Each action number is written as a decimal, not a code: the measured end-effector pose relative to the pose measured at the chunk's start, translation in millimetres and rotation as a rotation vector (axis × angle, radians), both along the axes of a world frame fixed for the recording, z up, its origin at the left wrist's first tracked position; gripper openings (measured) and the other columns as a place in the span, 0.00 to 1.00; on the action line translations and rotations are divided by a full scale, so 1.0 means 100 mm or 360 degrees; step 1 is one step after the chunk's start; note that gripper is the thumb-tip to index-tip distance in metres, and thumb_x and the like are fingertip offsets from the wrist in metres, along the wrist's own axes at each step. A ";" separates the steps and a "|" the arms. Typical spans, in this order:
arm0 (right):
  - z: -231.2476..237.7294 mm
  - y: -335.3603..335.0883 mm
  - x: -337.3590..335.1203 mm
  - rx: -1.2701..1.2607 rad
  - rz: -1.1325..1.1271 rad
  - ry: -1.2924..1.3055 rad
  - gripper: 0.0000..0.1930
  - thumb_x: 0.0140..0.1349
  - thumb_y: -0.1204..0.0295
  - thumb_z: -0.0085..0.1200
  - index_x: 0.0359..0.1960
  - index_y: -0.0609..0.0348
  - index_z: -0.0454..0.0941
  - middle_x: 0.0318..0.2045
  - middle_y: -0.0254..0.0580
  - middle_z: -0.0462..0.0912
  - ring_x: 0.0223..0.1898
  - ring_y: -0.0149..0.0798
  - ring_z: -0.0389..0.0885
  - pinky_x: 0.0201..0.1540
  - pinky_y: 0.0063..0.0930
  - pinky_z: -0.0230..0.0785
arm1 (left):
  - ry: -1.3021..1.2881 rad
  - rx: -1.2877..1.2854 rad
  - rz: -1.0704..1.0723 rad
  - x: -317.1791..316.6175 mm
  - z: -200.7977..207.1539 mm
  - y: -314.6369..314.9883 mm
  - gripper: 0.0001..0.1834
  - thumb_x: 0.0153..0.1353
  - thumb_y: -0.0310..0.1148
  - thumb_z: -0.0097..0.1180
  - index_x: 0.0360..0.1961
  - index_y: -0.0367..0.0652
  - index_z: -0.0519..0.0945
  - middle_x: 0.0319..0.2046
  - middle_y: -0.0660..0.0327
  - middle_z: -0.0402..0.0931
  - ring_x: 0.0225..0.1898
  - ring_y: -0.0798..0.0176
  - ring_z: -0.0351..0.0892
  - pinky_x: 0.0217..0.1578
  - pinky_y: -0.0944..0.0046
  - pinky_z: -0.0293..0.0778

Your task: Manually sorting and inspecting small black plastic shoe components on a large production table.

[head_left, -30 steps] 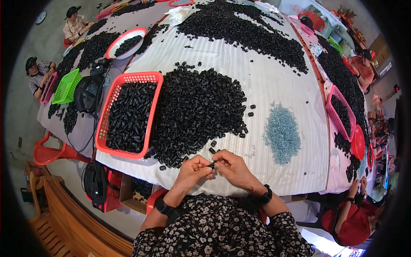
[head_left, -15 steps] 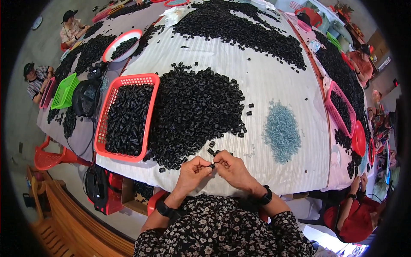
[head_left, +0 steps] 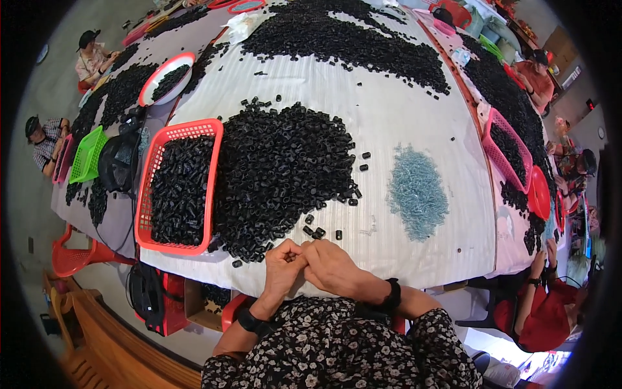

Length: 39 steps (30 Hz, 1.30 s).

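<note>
Near the table's front edge, my left hand and my right hand meet with their fingertips pinched together. Whatever they hold is hidden by the fingers. Just beyond them lie a few loose black plastic pieces, short and tube-like. A big heap of the same black pieces spreads ahead and to the left. Left of the heap, a red plastic basket is filled with black parts. To the right of my hands sits a pile of small, pale blue see-through parts.
A white cloth covers the table, with another long black heap at the far end. At left are a red-rimmed bowl and a green basket; at right, a pink basket. Several people sit around the neighbouring tables.
My fingers have closed in on each other, and the small black piece that showed between them is now covered. The whole view has shifted slightly.
</note>
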State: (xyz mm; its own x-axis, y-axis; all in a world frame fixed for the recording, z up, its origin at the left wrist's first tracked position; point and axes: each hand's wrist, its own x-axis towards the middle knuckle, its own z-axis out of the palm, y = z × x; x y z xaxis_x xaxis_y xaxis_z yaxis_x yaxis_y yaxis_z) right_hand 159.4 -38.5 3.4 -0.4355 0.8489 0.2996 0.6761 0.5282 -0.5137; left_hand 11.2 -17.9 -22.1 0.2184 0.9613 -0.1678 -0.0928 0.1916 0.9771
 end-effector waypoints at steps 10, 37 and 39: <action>-0.07 0.04 -0.10 0.0065 -0.0086 -0.0143 0.14 0.48 0.74 0.53 0.37 0.63 0.67 0.26 0.42 0.70 0.30 0.41 0.71 0.34 0.31 0.67 | 0.0145 -0.0056 0.0182 0.05 -0.11 -0.04 0.08 0.48 0.18 0.56 0.17 0.37 0.72 0.15 0.73 0.66 0.19 0.81 0.60 0.18 0.77 0.57; -0.10 -0.06 0.88 -0.0234 -0.0511 -0.0307 0.04 0.53 0.81 0.46 0.30 0.64 0.65 0.29 0.51 0.66 0.31 0.53 0.68 0.32 0.42 0.65 | -0.0075 0.0271 0.0408 -0.63 0.36 0.25 0.14 0.57 0.20 0.54 0.46 0.34 0.74 0.29 0.60 0.77 0.28 0.69 0.76 0.32 0.71 0.74; -0.10 -0.06 0.87 -0.0222 -0.0512 -0.0276 0.04 0.53 0.82 0.45 0.29 0.64 0.65 0.29 0.51 0.65 0.31 0.53 0.68 0.33 0.42 0.65 | 0.0190 0.0484 0.0610 -0.82 0.41 0.31 0.12 0.58 0.22 0.55 0.44 0.34 0.74 0.29 0.63 0.75 0.29 0.71 0.75 0.32 0.72 0.73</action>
State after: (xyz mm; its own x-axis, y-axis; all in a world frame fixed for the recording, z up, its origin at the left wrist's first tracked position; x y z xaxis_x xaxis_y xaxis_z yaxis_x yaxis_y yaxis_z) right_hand 246.6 -44.8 -6.4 -0.1745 0.9777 0.1169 0.8788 0.2082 -0.4295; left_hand -70.7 12.9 19.2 -0.1634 0.9779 0.1302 0.0148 -0.1296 0.9915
